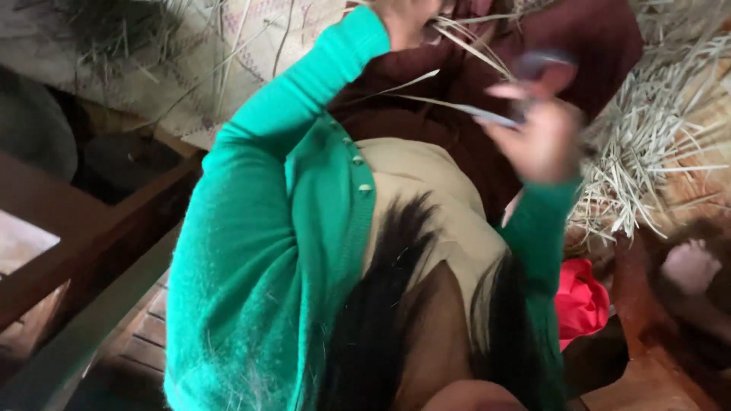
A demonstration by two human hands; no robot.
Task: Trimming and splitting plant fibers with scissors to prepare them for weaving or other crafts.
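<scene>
My left hand (pixel 407 21), in a green cardigan sleeve (pixel 304 99), is at the top edge, closed around thin pale straw strands (pixel 464 38) that fan out to the right. Lower and to the right is my right hand (pixel 537 141), blurred by motion. It pinches a flat pale straw strip (pixel 476 113) between thumb and fingers. A dark blurred object (pixel 544 61) sits just above this hand; I cannot tell what it is. Both hands hover over a maroon cloth (pixel 449 129) on my lap.
A heap of pale straw (pixel 655 152) lies at the right. A woven mat (pixel 228 46) covers the upper left. Dark wooden beams (pixel 76 243) cross the left side. A red cloth (pixel 580 301) lies at the lower right.
</scene>
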